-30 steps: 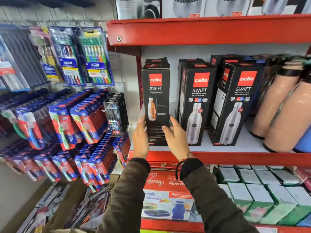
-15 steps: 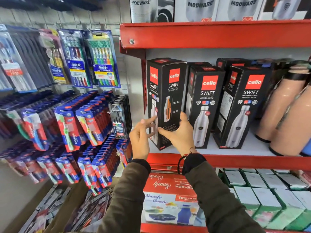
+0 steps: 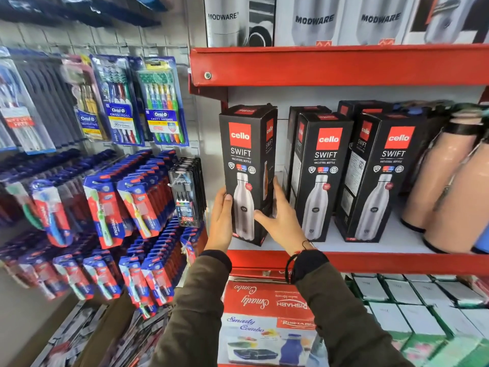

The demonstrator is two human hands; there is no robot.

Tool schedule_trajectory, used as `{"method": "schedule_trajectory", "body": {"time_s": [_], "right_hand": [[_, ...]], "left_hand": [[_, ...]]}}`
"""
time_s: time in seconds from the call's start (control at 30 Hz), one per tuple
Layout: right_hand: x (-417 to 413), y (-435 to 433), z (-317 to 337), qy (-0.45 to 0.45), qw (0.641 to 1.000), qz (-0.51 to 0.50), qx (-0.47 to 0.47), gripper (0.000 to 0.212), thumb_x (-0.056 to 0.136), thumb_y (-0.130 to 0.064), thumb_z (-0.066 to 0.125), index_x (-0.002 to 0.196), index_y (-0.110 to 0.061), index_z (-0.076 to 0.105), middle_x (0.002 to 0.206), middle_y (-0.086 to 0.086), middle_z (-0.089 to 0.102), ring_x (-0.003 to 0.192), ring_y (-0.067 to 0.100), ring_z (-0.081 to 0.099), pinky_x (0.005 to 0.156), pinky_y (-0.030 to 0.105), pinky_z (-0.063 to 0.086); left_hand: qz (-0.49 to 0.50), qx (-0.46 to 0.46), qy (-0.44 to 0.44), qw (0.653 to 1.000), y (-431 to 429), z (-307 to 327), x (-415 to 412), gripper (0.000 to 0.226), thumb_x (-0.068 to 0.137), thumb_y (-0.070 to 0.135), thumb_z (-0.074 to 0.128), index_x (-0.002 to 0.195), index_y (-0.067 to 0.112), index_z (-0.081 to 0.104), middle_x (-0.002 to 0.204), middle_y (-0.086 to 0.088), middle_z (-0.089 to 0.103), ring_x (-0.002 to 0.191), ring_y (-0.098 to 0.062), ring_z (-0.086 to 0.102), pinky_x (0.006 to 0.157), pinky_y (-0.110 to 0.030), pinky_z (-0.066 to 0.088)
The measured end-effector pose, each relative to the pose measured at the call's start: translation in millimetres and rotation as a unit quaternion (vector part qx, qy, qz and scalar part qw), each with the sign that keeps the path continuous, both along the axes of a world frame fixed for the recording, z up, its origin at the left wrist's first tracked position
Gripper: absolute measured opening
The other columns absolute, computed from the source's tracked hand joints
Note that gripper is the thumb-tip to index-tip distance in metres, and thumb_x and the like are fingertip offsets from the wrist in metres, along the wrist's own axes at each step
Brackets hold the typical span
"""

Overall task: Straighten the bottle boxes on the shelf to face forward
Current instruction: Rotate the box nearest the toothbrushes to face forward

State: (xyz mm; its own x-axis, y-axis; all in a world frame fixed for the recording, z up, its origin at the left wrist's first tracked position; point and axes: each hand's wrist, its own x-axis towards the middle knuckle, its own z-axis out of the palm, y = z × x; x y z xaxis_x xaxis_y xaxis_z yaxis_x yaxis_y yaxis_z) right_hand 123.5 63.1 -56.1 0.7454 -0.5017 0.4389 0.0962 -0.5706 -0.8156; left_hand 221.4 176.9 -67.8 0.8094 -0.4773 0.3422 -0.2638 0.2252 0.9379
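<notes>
Three black Cello Swift bottle boxes stand in a front row on the red shelf (image 3: pixel 383 262). I hold the leftmost box (image 3: pixel 244 160) between both hands; its steel-bottle face points toward me, its base close to the shelf. My left hand (image 3: pixel 220 221) presses its left side, thumb on the front edge. My right hand (image 3: pixel 281 221) grips its right side, fingers wrapped on the side panel. The middle box (image 3: pixel 321 178) and the right box (image 3: pixel 381 178) stand upright, fronts turned slightly to the right. More black boxes stand behind them.
Pink bottles (image 3: pixel 449 186) lean at the shelf's right end. Modware boxes (image 3: pixel 315 21) fill the shelf above. Toothbrush packs (image 3: pixel 127 197) hang on the wall rack at left. A red combo box (image 3: pixel 267 321) and green-and-white boxes (image 3: pixel 412 313) sit on the shelf below.
The leftmost box has been rotated in my hands, from its orange-bottle face to its steel-bottle face pointing forward. Both hands stayed on it.
</notes>
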Motion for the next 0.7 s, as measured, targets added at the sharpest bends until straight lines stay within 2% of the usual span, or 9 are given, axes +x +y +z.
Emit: {"method": "schedule_trajectory", "body": {"time_s": [0.1, 0.23, 0.3, 0.37, 0.43, 0.5, 0.57, 0.63, 0.7], "right_hand": [[0, 0, -2, -0.012, 1.000, -0.005, -0.006, 0.078, 0.093, -0.009, 0.061, 0.157, -0.026, 0.022, 0.151, -0.014, 0.044, 0.136, -0.003, 0.042, 0.115, 0.018, 0.032], [2, -4, -7, -0.016, 1.000, -0.013, -0.008, 0.070, 0.095, -0.003, 0.056, 0.155, -0.026, 0.030, 0.144, -0.011, 0.052, 0.133, 0.005, 0.049, 0.114, 0.025, 0.037], [3, -6, -10, -0.017, 1.000, -0.018, -0.001, 0.069, 0.095, -0.001, 0.054, 0.154, -0.028, 0.031, 0.140, -0.015, 0.053, 0.130, 0.003, 0.050, 0.113, 0.026, 0.038], [3, -7, -15, -0.016, 0.999, -0.029, 0.006, 0.069, 0.095, -0.001, 0.052, 0.153, -0.030, 0.032, 0.135, -0.021, 0.051, 0.124, -0.004, 0.050, 0.111, 0.023, 0.039], [3, -9, -18, -0.018, 0.999, -0.036, 0.012, 0.069, 0.094, 0.000, 0.052, 0.153, -0.031, 0.032, 0.132, -0.026, 0.050, 0.119, -0.013, 0.050, 0.107, 0.017, 0.039], [4, -10, -19, -0.016, 0.999, -0.042, 0.012, 0.069, 0.094, 0.000, 0.052, 0.153, -0.030, 0.032, 0.130, -0.026, 0.050, 0.115, -0.015, 0.053, 0.103, 0.014, 0.040], [5, -12, -18, -0.012, 0.999, -0.049, 0.011, 0.067, 0.095, -0.002, 0.052, 0.153, -0.029, 0.034, 0.127, -0.021, 0.052, 0.113, -0.002, 0.058, 0.101, 0.015, 0.041], [6, -12, -18, -0.011, 0.998, -0.059, 0.013, 0.058, 0.098, -0.010, 0.053, 0.151, -0.027, 0.038, 0.123, -0.020, 0.054, 0.110, 0.004, 0.060, 0.095, 0.006, 0.038], [7, -9, -19, -0.012, 0.997, -0.069, 0.028, 0.048, 0.101, -0.022, 0.052, 0.148, -0.026, 0.044, 0.121, -0.018, 0.055, 0.111, 0.003, 0.056, 0.085, -0.006, 0.032]], "left_hand": [[0.002, -0.013, 0.004, 1.000, -1, -2, -1, 0.035, 0.109, 0.024, 0.036, 0.141, 0.023, 0.046, 0.143, 0.003, 0.055, 0.137, -0.015, 0.049, 0.120, -0.051, 0.035], [0.000, -0.017, 0.011, 1.000, -3, -4, -7, 0.036, 0.109, 0.022, 0.036, 0.144, 0.025, 0.043, 0.146, 0.005, 0.053, 0.139, -0.015, 0.047, 0.120, -0.053, 0.034], [-0.001, -0.007, 0.005, 1.000, -5, -6, -9, 0.034, 0.109, 0.021, 0.036, 0.142, 0.026, 0.044, 0.141, 0.012, 0.055, 0.135, -0.007, 0.050, 0.121, -0.049, 0.034], [0.000, 0.005, -0.013, 1.000, -6, -6, -10, 0.034, 0.109, 0.019, 0.037, 0.142, 0.025, 0.043, 0.134, 0.022, 0.054, 0.127, 0.007, 0.050, 0.120, -0.038, 0.035], [0.006, 0.016, -0.030, 0.999, -8, -7, -9, 0.037, 0.109, 0.017, 0.037, 0.145, 0.021, 0.043, 0.133, 0.024, 0.053, 0.121, 0.018, 0.049, 0.114, -0.027, 0.036], [0.012, 0.014, -0.034, 0.999, -8, -7, -9, 0.037, 0.108, 0.015, 0.037, 0.145, 0.018, 0.043, 0.136, 0.016, 0.055, 0.125, 0.011, 0.051, 0.114, -0.026, 0.036], [0.016, 0.009, -0.034, 0.999, -8, -7, -9, 0.037, 0.108, 0.014, 0.038, 0.144, 0.015, 0.044, 0.140, 0.007, 0.055, 0.132, -0.005, 0.050, 0.118, -0.031, 0.036], [0.014, 0.007, -0.027, 1.000, -8, -6, -9, 0.038, 0.108, 0.014, 0.038, 0.146, 0.016, 0.043, 0.141, 0.007, 0.054, 0.134, -0.009, 0.049, 0.120, -0.034, 0.035], [0.015, 0.011, -0.011, 1.000, -8, -5, -10, 0.040, 0.108, 0.016, 0.039, 0.147, 0.018, 0.043, 0.141, 0.009, 0.053, 0.134, -0.008, 0.048, 0.121, -0.039, 0.034]]}}
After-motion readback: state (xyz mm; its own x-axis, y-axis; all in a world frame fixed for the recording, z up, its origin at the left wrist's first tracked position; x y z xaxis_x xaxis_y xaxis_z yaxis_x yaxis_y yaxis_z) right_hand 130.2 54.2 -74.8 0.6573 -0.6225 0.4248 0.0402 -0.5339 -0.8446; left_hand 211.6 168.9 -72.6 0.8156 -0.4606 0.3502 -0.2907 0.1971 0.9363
